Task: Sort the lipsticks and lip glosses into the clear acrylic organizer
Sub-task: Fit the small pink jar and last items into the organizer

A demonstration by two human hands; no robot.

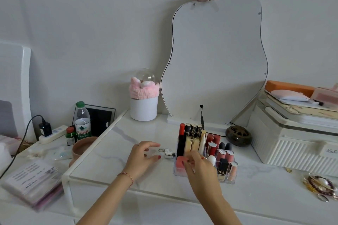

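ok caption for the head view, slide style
Right hand reaches into the clear organizer; left hand hovers beside a silver item.

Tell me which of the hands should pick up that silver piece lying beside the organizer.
Left. The left hand is open right beside the silver piece; the right hand is busy at the organizer.

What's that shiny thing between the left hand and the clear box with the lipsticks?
In the head view, a small silver heart-shaped charm with a clasp lies on the marble tabletop, between the left hand and the clear acrylic organizer.
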